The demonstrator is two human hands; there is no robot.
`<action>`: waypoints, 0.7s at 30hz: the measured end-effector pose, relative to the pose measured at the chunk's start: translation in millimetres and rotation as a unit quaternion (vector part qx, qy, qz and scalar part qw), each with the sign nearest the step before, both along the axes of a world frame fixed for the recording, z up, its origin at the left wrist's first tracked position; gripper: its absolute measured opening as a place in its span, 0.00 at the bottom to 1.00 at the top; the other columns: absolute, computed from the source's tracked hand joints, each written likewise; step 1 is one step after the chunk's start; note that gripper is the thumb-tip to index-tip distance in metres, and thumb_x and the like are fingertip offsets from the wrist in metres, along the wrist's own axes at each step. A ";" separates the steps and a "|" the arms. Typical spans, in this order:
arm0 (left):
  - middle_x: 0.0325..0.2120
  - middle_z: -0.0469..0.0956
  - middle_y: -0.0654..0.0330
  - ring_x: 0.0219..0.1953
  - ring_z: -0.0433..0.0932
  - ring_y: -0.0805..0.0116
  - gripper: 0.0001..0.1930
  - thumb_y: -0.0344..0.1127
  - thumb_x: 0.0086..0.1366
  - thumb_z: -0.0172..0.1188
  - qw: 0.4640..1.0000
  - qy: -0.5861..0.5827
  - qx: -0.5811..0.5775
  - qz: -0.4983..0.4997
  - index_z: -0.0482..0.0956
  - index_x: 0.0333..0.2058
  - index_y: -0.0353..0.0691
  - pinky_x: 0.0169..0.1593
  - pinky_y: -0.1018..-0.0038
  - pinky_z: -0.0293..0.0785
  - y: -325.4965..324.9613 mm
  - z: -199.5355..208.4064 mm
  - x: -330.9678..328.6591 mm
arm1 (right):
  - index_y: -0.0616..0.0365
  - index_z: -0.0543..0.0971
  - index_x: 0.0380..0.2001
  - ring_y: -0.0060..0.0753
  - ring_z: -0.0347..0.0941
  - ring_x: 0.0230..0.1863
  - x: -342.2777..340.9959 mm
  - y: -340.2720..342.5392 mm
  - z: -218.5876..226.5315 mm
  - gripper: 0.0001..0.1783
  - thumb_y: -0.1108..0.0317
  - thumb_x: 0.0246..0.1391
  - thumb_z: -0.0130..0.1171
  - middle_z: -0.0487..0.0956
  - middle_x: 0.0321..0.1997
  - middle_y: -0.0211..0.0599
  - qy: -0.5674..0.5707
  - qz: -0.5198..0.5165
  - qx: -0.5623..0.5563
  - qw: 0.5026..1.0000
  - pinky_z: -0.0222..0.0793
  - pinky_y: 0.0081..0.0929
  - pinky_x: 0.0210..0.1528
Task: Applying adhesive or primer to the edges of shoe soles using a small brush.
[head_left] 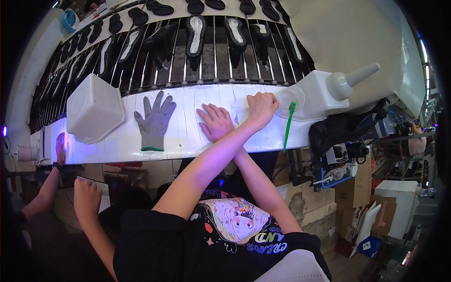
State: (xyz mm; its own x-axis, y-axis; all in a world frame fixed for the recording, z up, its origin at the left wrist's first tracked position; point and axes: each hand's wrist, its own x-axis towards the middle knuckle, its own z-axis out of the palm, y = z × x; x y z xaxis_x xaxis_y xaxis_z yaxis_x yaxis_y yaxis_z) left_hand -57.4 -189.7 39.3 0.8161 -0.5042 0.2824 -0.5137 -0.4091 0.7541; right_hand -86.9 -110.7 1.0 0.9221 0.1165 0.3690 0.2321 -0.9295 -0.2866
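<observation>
My bare forearms cross over the white work table [188, 143], the left one above the right. My left hand [262, 110] reaches across to the right and is closed in a fist on the table. Just beside it stand a clear round cup [297, 97] and a green stick-like tool [289, 124] that leans out of it past the table edge. My right hand [215, 123] lies flat, palm down, with its fingers apart, left of the other. Further left an unworn grey work glove [154, 120] with a green cuff edge lies spread out on the tabletop.
Behind the table runs a roller conveyor [216, 61] with black shoe uppers and soles. A white square container [89, 113] stands left, a white nozzle bottle [324, 96] right. At far left are another person's hand [61, 149] and a fist [88, 193]. Cardboard boxes [354, 190] sit lower right.
</observation>
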 end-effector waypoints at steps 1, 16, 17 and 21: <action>0.20 0.81 0.62 0.28 0.79 0.61 0.06 0.38 0.51 0.62 0.999 0.019 0.048 -0.013 0.83 0.21 0.45 0.34 0.62 0.62 -2.3 4.7 2.7 | 0.52 0.69 0.56 0.38 0.59 0.63 -0.3 0.6 1.4 0.25 0.60 0.55 0.54 0.67 0.60 0.39 0.000 -0.001 0.001 1.000 0.53 0.41 0.62; 0.21 0.80 0.57 0.29 0.80 0.58 0.08 0.39 0.45 0.63 0.983 0.128 0.107 -0.074 0.79 0.21 0.41 0.37 0.64 0.67 -13.2 11.2 16.5 | 0.53 0.70 0.54 0.37 0.58 0.64 -0.6 0.6 2.4 0.23 0.61 0.55 0.55 0.66 0.60 0.38 0.002 -0.007 0.030 1.000 0.51 0.39 0.63; 0.21 0.80 0.57 0.29 0.80 0.58 0.08 0.39 0.46 0.63 0.984 0.124 0.104 -0.069 0.79 0.22 0.41 0.37 0.64 0.66 -12.6 10.8 15.5 | 0.53 0.70 0.54 0.38 0.58 0.64 -0.5 0.2 1.4 0.23 0.61 0.55 0.55 0.66 0.61 0.38 0.003 -0.003 0.035 0.999 0.51 0.39 0.63; 0.22 0.80 0.58 0.28 0.79 0.59 0.08 0.39 0.48 0.62 0.990 0.090 0.094 -0.056 0.78 0.24 0.41 0.37 0.64 0.64 -12.0 8.5 9.0 | 0.53 0.70 0.55 0.38 0.57 0.64 0.1 -1.3 -1.5 0.23 0.61 0.55 0.54 0.66 0.61 0.38 0.004 0.006 0.044 0.999 0.51 0.40 0.63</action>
State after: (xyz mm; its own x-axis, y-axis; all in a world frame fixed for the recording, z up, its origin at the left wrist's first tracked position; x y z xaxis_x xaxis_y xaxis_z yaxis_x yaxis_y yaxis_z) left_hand -48.4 -201.7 47.8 0.7810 -0.6238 0.0308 -0.4283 -0.4990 0.7534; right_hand -86.8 -112.1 -0.5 0.9237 0.0956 0.3710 0.2411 -0.8975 -0.3692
